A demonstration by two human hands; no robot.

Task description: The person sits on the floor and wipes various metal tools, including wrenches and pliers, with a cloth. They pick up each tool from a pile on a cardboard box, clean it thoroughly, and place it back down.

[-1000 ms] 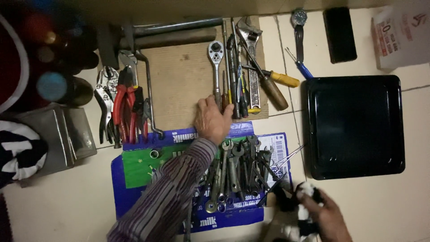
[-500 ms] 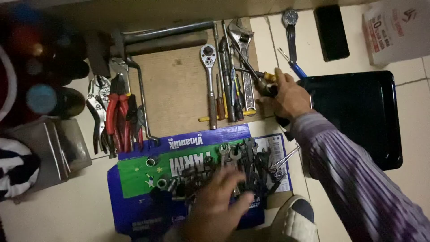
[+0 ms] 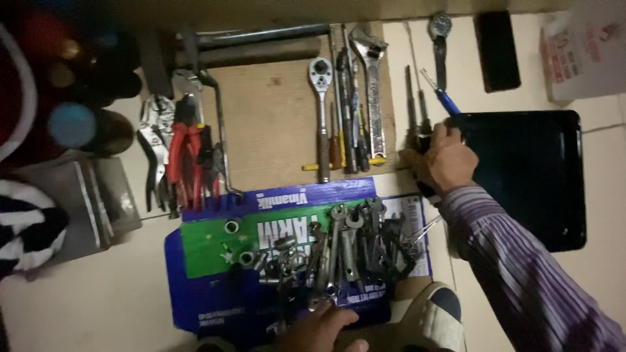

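Screwdrivers (image 3: 417, 107) lie in a row at about one o'clock, just off the wooden board (image 3: 274, 117), handles toward the person so each lifts out easily. The right hand (image 3: 447, 160) is closed around the dark handle of one, beside the black tray (image 3: 521, 176) at three o'clock. The left hand (image 3: 319, 329), at six o'clock, rests on the blue flattened carton (image 3: 215, 293) by the wrench pile (image 3: 345, 244); its grip cannot be made out.

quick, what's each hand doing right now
Left hand: low in view, fingers resting at the edge of the wrench pile; grip cannot be told.
Right hand: closed around a dark-handled tool.
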